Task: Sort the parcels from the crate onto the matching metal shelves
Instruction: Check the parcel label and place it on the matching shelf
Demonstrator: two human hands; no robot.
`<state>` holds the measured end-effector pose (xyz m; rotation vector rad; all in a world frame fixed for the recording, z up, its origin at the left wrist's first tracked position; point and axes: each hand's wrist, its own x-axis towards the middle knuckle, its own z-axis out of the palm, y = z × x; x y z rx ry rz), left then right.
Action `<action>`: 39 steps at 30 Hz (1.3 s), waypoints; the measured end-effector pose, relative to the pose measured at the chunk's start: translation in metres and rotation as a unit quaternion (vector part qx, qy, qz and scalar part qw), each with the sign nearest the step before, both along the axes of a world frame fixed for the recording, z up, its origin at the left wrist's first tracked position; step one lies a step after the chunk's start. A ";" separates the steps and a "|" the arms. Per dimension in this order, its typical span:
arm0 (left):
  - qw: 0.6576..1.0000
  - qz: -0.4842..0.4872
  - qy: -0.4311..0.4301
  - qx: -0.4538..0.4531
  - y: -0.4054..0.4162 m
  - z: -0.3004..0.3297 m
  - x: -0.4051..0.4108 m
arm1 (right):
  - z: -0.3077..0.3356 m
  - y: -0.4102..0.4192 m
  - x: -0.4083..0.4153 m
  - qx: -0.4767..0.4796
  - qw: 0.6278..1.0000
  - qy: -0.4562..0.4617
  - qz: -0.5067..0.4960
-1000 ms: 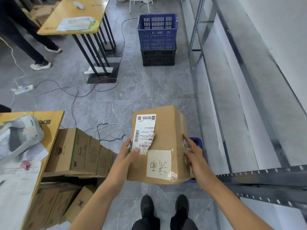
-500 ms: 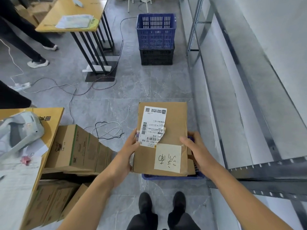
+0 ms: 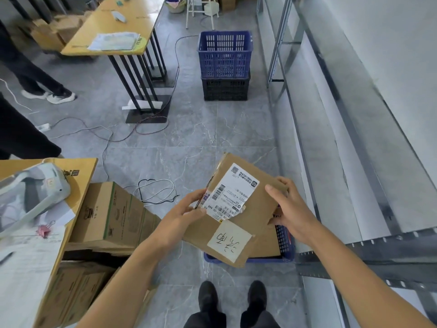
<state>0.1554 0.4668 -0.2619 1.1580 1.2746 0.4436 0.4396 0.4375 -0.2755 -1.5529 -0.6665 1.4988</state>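
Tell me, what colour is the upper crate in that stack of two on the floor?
Blue: the upper crate sits on a black crate, seen in the head view.

Both bare forearms extend forward; left hand (image 3: 182, 215) pinches inward from its side, right hand (image 3: 289, 213) opposite, fingers curled, thumb on top.

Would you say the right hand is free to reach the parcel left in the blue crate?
Probably not yet: the right hand grips the held parcel, which covers most of the blue crate.

Bright even light, wide-angle edge warp
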 end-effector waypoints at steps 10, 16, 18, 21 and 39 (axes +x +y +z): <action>0.962 0.234 -0.120 0.069 0.029 0.010 0.002 | 0.015 -0.001 0.000 0.035 0.999 0.003 -0.042; 0.982 0.159 -0.103 0.014 0.035 0.024 0.005 | 0.027 -0.012 -0.002 0.002 0.993 -0.100 0.065; 0.986 0.127 -0.104 -0.009 0.034 0.024 0.003 | 0.032 -0.014 0.000 0.001 0.991 -0.110 0.076; 0.986 0.129 -0.105 -0.028 0.030 0.025 0.005 | 0.032 -0.015 0.004 0.016 0.992 -0.089 0.083; 0.956 0.233 -0.175 0.042 0.036 0.048 0.025 | 0.032 -0.014 0.011 0.043 0.997 -0.054 0.030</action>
